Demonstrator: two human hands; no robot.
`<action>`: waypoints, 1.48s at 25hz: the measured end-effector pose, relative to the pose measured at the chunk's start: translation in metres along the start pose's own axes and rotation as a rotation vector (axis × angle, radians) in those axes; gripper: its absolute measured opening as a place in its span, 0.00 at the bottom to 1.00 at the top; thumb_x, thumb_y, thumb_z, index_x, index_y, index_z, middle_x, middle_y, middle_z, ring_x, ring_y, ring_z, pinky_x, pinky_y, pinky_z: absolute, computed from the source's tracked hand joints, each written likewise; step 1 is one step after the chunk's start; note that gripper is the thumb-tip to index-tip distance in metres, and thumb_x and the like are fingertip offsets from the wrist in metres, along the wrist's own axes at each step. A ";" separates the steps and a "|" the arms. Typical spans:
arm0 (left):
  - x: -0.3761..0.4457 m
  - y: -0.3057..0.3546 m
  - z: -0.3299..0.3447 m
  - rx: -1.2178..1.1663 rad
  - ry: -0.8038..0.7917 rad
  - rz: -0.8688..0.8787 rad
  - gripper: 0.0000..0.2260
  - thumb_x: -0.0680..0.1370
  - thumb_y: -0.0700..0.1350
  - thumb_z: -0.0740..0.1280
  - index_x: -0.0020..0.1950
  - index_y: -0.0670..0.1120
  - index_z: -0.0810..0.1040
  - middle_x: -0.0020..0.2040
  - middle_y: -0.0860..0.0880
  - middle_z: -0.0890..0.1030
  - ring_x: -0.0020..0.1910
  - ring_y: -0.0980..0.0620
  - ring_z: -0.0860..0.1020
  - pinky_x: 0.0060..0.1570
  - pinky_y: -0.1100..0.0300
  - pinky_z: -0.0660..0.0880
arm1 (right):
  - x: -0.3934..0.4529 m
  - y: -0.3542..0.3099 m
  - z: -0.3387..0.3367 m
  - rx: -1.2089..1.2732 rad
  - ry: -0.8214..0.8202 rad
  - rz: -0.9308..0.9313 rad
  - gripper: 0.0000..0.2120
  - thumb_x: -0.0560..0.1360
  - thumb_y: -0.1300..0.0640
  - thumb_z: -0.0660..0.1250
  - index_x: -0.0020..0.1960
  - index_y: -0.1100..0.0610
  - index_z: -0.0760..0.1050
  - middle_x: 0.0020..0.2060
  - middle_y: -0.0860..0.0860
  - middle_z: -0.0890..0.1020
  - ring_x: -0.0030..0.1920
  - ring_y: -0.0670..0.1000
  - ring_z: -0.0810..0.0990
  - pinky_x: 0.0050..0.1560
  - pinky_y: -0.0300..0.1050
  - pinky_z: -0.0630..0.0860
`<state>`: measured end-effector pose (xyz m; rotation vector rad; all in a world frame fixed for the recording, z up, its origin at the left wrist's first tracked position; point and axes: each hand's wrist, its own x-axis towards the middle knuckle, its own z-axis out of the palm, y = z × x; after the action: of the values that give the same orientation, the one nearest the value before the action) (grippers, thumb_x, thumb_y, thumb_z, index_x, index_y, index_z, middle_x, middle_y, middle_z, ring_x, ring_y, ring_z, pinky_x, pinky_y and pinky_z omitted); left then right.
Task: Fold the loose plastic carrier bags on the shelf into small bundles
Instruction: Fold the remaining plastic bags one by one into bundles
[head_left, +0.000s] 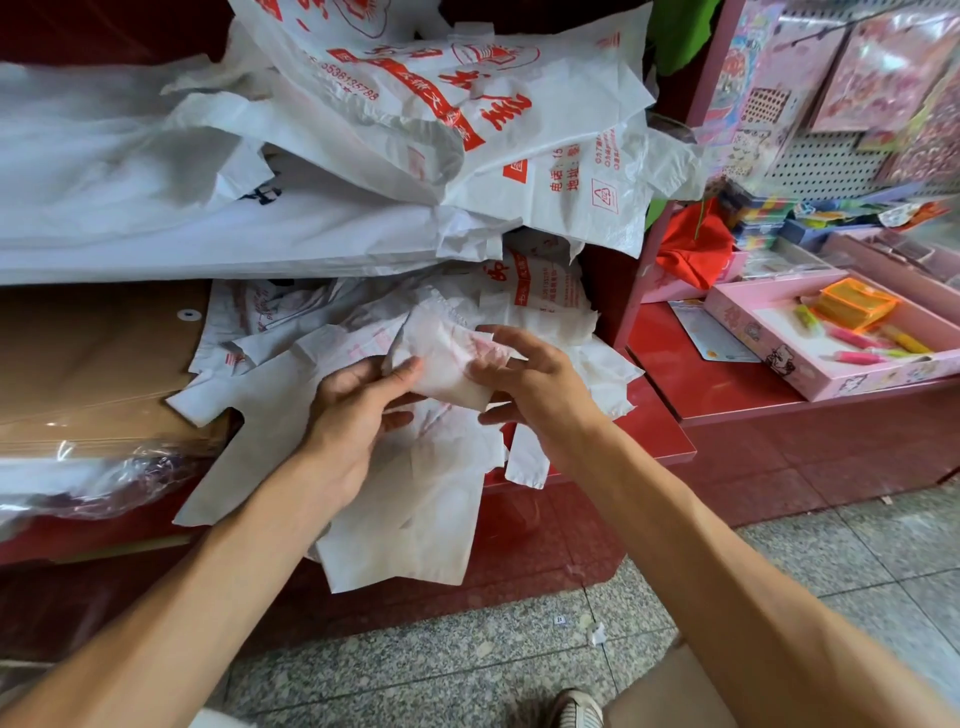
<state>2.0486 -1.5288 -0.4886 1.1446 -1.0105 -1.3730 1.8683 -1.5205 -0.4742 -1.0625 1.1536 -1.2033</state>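
Both hands held a half-folded bag (447, 358) just above the red shelf (654, 421): the left hand (358, 400) pinched its near edge, the right hand (524, 374) curled over the far end. The slippery plastic would likely spring open, or drag loose bags (405, 499) off the shelf edge.

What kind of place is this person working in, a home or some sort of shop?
Most likely a small stationery or gift shop. Packaged sticker sheets hang on a pegboard, a pink tray displays coloured pens, and printed carrier bags are piled on a red shelf.
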 end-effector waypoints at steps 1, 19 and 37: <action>-0.002 0.004 -0.004 0.006 0.040 0.027 0.02 0.73 0.43 0.73 0.45 0.46 0.83 0.44 0.47 0.85 0.40 0.50 0.82 0.39 0.60 0.74 | 0.000 -0.001 0.004 -0.059 -0.019 0.005 0.13 0.72 0.64 0.73 0.56 0.55 0.78 0.44 0.53 0.84 0.37 0.49 0.81 0.33 0.41 0.76; -0.170 0.086 -0.261 0.362 0.549 0.181 0.12 0.74 0.33 0.71 0.55 0.46 0.82 0.47 0.51 0.86 0.38 0.57 0.82 0.30 0.65 0.76 | -0.056 -0.001 0.303 -0.309 -0.729 -0.059 0.05 0.74 0.69 0.69 0.48 0.62 0.77 0.27 0.54 0.76 0.21 0.47 0.70 0.17 0.35 0.64; -0.430 0.055 -0.487 0.479 1.266 0.149 0.04 0.76 0.37 0.71 0.48 0.37 0.82 0.43 0.45 0.84 0.40 0.51 0.79 0.37 0.62 0.76 | -0.243 0.091 0.629 -0.424 -1.220 0.023 0.14 0.76 0.67 0.65 0.36 0.51 0.75 0.36 0.52 0.79 0.39 0.51 0.77 0.45 0.48 0.78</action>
<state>2.5410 -1.1017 -0.4805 1.8472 -0.4284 -0.0853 2.5012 -1.2719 -0.4678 -1.7171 0.4154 -0.1107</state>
